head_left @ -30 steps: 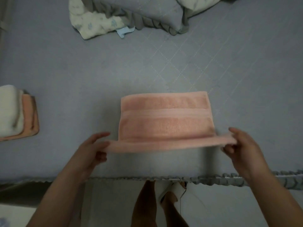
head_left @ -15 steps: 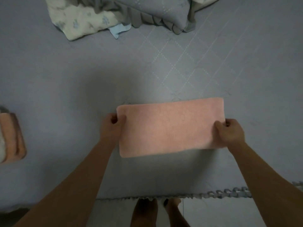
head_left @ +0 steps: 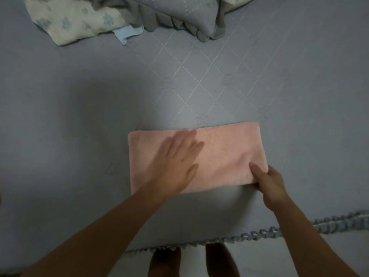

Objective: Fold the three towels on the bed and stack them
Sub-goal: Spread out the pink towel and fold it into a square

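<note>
Near the front edge of the bed (head_left: 60, 120), right in the middle of the view, lies the pink towel (head_left: 225, 154), folded into a long flat rectangle on the grey quilted cover. Its long sides run left to right, and the far edge sits a touch higher on the right than on the left.

The left hand (head_left: 175, 156) is flat on top of the towel's left half, palm down, fingers spread and pointing away toward the far edge — an open hand, gripping nothing, and blurred. The right hand (head_left: 269, 182) is at the towel's near right corner: the thumb (head_left: 256, 169) presses on the top face, and the other fingers curl at the edge, so it is pinching that corner of the cloth. There is a soft crease in the towel just beside that thumb.

Both bare forearms reach in from the bottom of the view. Below them runs the ruffled trim (head_left: 259, 234) of the cover along the bed's edge, and beneath that the person's bare feet (head_left: 165, 260) show on the pale floor.

Well apart, at the far side of the bed, sits a grey quilted pillow (head_left: 179, 11) with a frilled border, and just left of it a crumpled cream cloth (head_left: 75, 19) printed with pale blue flowers, a scrap of light blue fabric (head_left: 127, 33) poking out between them.
</note>
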Action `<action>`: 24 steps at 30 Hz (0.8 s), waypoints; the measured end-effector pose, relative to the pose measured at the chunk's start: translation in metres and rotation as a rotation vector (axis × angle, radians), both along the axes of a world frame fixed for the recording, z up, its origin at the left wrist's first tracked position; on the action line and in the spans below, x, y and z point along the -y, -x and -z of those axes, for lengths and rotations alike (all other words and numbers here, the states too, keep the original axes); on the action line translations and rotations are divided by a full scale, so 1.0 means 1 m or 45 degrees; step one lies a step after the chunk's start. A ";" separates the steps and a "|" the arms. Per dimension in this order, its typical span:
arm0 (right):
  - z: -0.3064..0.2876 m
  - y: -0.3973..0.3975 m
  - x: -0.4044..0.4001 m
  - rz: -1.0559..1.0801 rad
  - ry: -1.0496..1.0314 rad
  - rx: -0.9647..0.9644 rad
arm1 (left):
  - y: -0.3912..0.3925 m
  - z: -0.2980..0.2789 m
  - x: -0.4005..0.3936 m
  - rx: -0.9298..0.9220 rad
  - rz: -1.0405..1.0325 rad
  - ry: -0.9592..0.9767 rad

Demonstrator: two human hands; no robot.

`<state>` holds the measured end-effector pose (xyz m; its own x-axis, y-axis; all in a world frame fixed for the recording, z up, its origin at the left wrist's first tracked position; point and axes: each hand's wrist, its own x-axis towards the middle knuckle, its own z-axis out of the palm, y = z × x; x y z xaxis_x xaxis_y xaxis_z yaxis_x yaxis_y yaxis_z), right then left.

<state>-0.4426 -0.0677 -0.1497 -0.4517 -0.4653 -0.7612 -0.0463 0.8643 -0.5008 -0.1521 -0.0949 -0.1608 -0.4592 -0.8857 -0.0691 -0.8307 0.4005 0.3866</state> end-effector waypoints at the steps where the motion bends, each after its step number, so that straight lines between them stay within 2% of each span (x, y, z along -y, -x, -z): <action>1: -0.005 0.002 0.009 -0.048 0.102 -0.094 | 0.017 0.004 -0.008 0.018 0.125 -0.026; 3: -0.013 0.010 0.036 -0.098 0.264 -0.339 | 0.037 0.016 -0.020 0.170 0.175 -0.093; 5: -0.013 0.022 0.068 -0.103 0.334 -0.520 | 0.048 0.026 -0.026 0.287 0.105 -0.160; 7: -0.007 0.027 0.092 -0.201 0.285 -0.703 | 0.058 0.030 -0.034 0.284 0.034 -0.218; 9: -0.002 0.021 0.099 -0.447 0.221 -1.000 | 0.060 0.032 -0.044 0.271 -0.087 -0.229; 11: -0.002 -0.007 0.093 -0.872 0.384 -1.124 | 0.043 0.036 -0.053 0.283 -0.263 -0.273; 13: 0.002 -0.053 0.075 -1.480 0.677 -0.960 | 0.021 0.039 -0.057 0.287 -0.377 -0.292; 15: 0.016 -0.096 0.052 -2.037 0.902 -0.738 | 0.010 0.041 -0.059 0.286 -0.374 -0.271; 17: 0.034 -0.111 0.039 -2.397 0.978 -0.677 | 0.010 0.044 -0.060 0.287 -0.343 -0.225; 19: 0.053 -0.088 0.051 -2.449 0.967 -0.781 | 0.010 0.049 -0.063 0.289 -0.368 -0.217; 22: 0.071 -0.033 0.093 -2.305 0.849 -1.024 | 0.010 0.057 -0.068 0.303 -0.426 -0.227; 24: 0.072 0.003 0.119 -2.208 0.730 -1.099 | 0.013 0.057 -0.066 0.298 -0.434 -0.233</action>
<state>-0.4456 -0.1862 -0.2221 0.5578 -0.7855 -0.2682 -0.8216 -0.5684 -0.0440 -0.1649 -0.0288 -0.2179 -0.0965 -0.9472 -0.3059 -0.9769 0.0313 0.2113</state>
